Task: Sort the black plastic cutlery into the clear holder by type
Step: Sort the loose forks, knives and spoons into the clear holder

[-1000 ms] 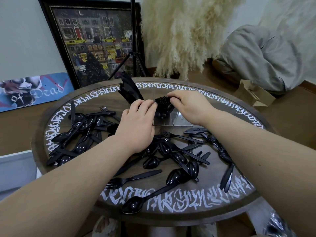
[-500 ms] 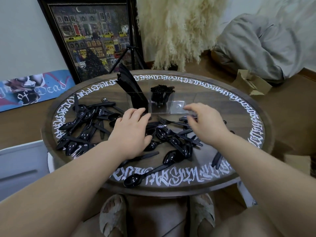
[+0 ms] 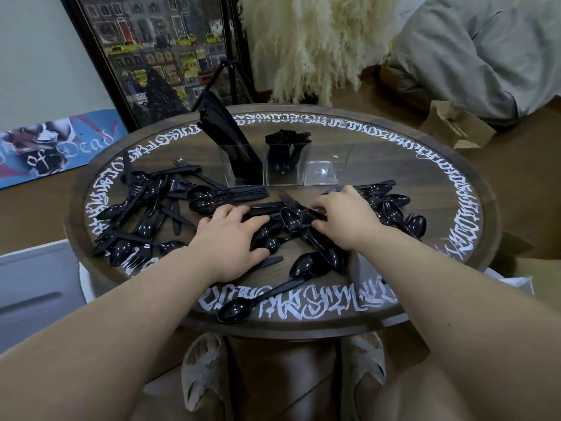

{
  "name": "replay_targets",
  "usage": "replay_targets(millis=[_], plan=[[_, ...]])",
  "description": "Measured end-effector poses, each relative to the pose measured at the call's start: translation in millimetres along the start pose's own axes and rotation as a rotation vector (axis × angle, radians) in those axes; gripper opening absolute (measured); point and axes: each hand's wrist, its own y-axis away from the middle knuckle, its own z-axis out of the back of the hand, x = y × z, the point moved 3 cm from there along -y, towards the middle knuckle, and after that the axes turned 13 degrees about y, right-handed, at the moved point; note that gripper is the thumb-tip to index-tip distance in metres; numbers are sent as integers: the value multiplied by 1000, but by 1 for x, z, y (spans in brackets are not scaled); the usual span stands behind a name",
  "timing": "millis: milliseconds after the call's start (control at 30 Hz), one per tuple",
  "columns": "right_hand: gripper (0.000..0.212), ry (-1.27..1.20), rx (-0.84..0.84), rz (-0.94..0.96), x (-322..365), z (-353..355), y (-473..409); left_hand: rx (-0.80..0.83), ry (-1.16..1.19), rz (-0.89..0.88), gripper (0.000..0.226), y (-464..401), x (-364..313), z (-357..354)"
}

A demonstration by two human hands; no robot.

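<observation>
Both hands have come back from the clear holder (image 3: 282,165), where they were a second ago, and now lie low over the loose cutlery in the middle of the table (image 3: 449,165). The left hand (image 3: 233,238) lies palm-down with fingers spread and nearly straight, resting on spoons and gripping nothing that can be seen. The right hand (image 3: 346,220), a short way to its right with a small gap between them, has its fingers curled down onto a fork (image 3: 299,205) whose tines point away to the left; whether it has pinched the handle cannot be told. Just beyond the hands stands the holder with three compartments: knives (image 3: 227,138) leaning in the one ahead of the left hand, forks (image 3: 287,141) bunched in the middle one, and the one ahead of the right hand still empty. Loose pieces lie around both hands: a heap (image 3: 145,214) well to the left of the left hand, spoons (image 3: 394,211) just past the right hand, and a single spoon (image 3: 236,309) near the table's edge below the wrists. Judgement: one deposit is complete and the next pick has begun, probably a fork; no spoons are sorted yet, so much remains.
</observation>
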Motion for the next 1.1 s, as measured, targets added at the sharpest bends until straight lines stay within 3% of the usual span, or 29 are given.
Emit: replay_targets(millis=[133,300,367,533,767,1100], plan=[[33,30,-8,-18,6,-2,-3,-3,46,-28,69,2,2,3],[19,-60,17,-95,2,-6,-4,-242,145,51,78,13,42,28],[10,-77,8,-114,2,-6,-5,-200,140,110,75,21,62,29],[11,-153,-13,-156,8,-3,-5,-62,138,137,67,36,76,22],[11,-278,-108,-190,12,3,-3,-47,153,87,66,28,64,15],[14,-399,-125,-160,13,7,-2,-144,183,27,29,15,49,16]])
